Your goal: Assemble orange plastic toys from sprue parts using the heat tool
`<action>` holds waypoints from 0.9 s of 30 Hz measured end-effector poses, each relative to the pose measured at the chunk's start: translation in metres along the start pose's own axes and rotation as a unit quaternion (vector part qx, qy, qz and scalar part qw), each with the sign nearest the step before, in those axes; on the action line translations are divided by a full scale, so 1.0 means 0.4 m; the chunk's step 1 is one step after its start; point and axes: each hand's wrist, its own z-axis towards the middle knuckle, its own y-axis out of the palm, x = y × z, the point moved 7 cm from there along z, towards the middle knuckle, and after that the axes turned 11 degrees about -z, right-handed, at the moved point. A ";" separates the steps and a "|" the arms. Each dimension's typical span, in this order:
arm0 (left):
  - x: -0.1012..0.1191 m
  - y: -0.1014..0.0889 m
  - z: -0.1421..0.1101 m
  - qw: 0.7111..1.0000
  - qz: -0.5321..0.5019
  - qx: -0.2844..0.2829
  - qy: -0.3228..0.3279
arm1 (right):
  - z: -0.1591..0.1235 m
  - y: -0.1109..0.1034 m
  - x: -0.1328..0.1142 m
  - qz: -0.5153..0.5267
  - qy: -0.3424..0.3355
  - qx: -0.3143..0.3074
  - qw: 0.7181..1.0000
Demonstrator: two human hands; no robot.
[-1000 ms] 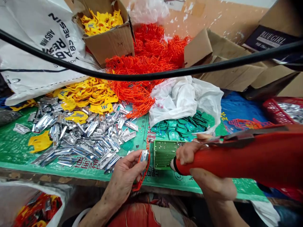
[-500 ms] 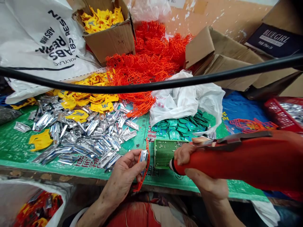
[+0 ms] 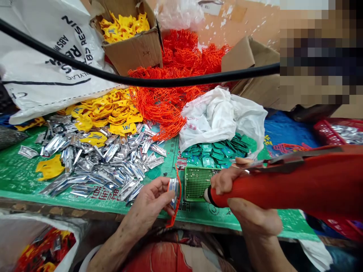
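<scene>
My left hand (image 3: 155,204) pinches a shiny metal plate (image 3: 172,187) together with a thin orange-red plastic frame (image 3: 179,196), held upright near the table's front edge. My right hand (image 3: 249,215) is wrapped round a thick red power screwdriver (image 3: 272,185). Its pale nose with a black ring points left and down into a small green perforated basket (image 3: 195,185). Tiny metal pieces, too small to make out, lie in the basket. The very tip of the tool is hard to see.
Silver metal plates (image 3: 107,162) and yellow plastic parts (image 3: 110,109) are heaped at left. Orange-red frames (image 3: 176,75) pile up behind. Green pieces (image 3: 218,151) spill from a white bag (image 3: 210,117). A black cable (image 3: 170,81) crosses overhead. A filled sack (image 3: 72,223) stands lower left.
The screwdriver's rear has swung slightly, its body lying a little higher at right. The metal plate and frame in my left hand have turned slightly. The black cable has shifted in view.
</scene>
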 end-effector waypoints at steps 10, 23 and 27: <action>0.012 0.021 0.015 0.998 0.052 -0.017 -0.013 | 0.038 0.036 -0.088 0.093 -0.014 0.012 0.995; 0.039 0.026 0.020 0.990 0.136 -0.026 0.030 | 0.052 0.133 -0.089 0.093 -0.030 -0.052 0.994; 0.040 0.029 0.024 0.991 0.127 -0.029 0.028 | 0.058 0.144 -0.077 0.050 -0.006 -0.071 0.996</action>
